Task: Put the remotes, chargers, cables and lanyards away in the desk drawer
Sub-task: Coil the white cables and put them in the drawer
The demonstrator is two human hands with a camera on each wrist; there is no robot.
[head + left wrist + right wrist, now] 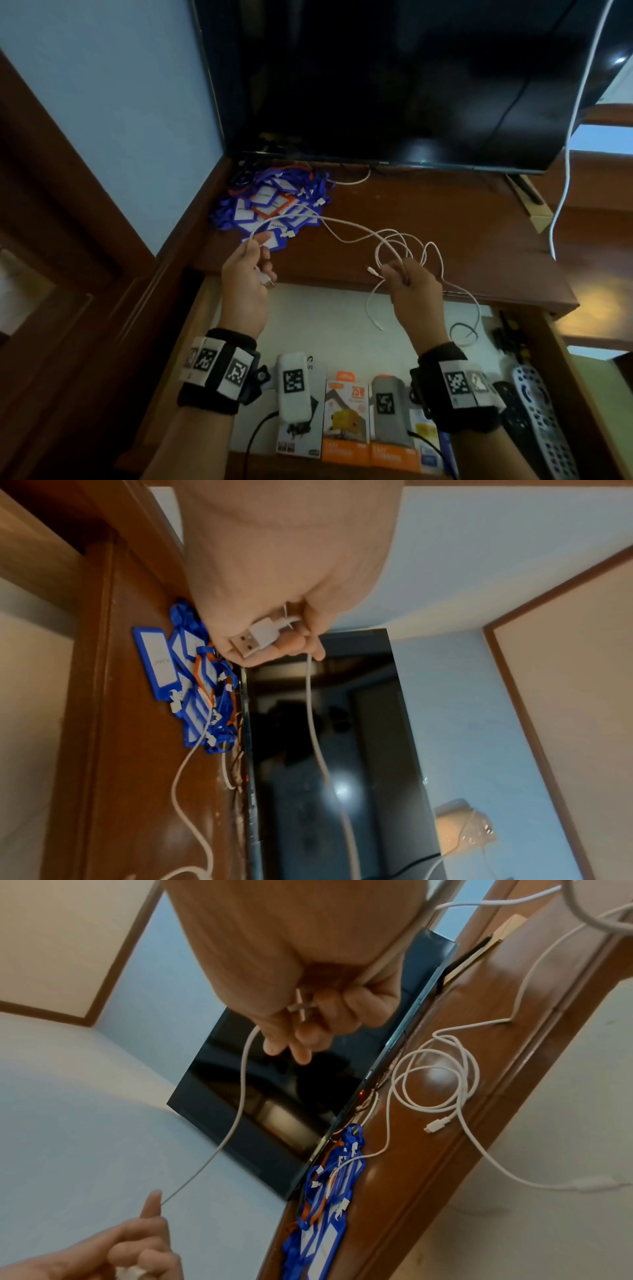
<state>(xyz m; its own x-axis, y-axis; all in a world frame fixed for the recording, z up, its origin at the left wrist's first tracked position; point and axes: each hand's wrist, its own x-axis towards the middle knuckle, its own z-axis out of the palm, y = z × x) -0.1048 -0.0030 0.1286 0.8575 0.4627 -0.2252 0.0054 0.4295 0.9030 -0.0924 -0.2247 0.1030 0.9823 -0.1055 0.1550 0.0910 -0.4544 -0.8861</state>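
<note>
The white cable (346, 236) is long, thin and loopy, up in the air over the open drawer (342, 308). The left hand (245, 274) pinches its flat plug end (251, 639). The right hand (412, 291) has its grip curled round the loops. In the drawer, at 6 o'clock, sit charger boxes (346, 418); remotes (537, 421) lie at 4 o'clock. Blue lanyards (270, 205) lie on the tabletop (428, 219) at 11 o'clock.

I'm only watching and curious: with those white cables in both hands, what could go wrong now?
The white cable runs across the lanyard pile, so pulling might drag lanyards along. The loops in the right hand look tangled and could knot. A loose end hanging over the open drawer may snag its front edge.
</note>
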